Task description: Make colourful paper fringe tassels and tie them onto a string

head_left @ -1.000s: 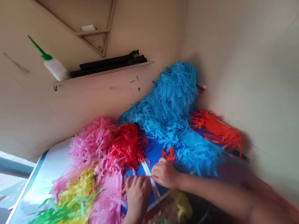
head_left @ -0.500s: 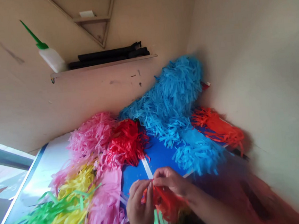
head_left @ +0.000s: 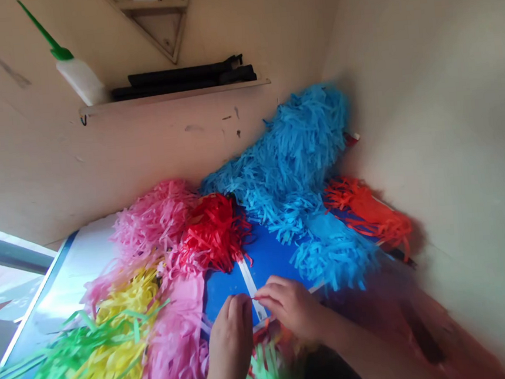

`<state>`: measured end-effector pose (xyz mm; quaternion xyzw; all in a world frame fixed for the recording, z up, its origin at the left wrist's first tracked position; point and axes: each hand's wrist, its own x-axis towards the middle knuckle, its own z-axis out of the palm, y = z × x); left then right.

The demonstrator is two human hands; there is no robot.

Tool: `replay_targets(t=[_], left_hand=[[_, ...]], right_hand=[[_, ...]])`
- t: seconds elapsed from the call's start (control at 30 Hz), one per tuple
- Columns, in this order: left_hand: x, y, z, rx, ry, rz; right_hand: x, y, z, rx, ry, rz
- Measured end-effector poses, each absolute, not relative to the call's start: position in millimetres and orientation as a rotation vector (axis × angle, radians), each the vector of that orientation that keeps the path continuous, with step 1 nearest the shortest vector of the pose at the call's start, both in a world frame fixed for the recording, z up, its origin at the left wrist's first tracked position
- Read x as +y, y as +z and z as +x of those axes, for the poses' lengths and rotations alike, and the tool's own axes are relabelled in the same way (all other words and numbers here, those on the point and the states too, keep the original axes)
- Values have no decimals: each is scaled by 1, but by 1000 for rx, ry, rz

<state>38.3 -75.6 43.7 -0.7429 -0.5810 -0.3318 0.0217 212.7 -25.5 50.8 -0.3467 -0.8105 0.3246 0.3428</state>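
Observation:
Over the front of a blue table (head_left: pixel 266 247) with a white line, my two hands meet almost fingertip to fingertip. My left hand (head_left: pixel 232 333) is closed in a pinch, its thumb mostly hidden. My right hand (head_left: pixel 289 304) pinches from the other side. A thin bit of red tissue paper (head_left: pixel 254 298) shows between the fingertips; the rest of it is hidden behind the hands. Below them, blurred, lie orange fringe (head_left: pixel 280 332) and light green fringe (head_left: pixel 266 368). Whether that orange fringe joins the held piece I cannot tell.
Pink (head_left: pixel 160 221), red (head_left: pixel 216 231), yellow (head_left: pixel 117 366) and green (head_left: pixel 51 372) fringed paper lies to the left. A blue fringed pile (head_left: pixel 293 144) leans in the corner, with orange fringe (head_left: pixel 367 209) beside it. A wall shelf (head_left: pixel 173 96) holds a green-capped bottle (head_left: pixel 79 78).
The red-orange paper that hung between my hands has dropped from sight or been gathered. My hands have turned, knuckles up, and drawn into a tight pinch. The view has tilted slightly down.

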Motion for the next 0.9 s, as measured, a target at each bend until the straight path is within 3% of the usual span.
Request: replay_targets(t=[0.23,0.43,0.7,0.9], left_hand=[[-79,56,45,-1897,-1244,-2331],[-77,52,63,-1818,-1189,-1984],[-76,45,77,-1959,-1494,-1992],[-81,43,69,-2303,-1906,-1875]], right_hand=[[-20,60,221,-2173,557,-793],[-37,59,210,-2056,213,-897],[-46,52,200,-1949,299,-995],[-49,68,213,-2236,601,-852]])
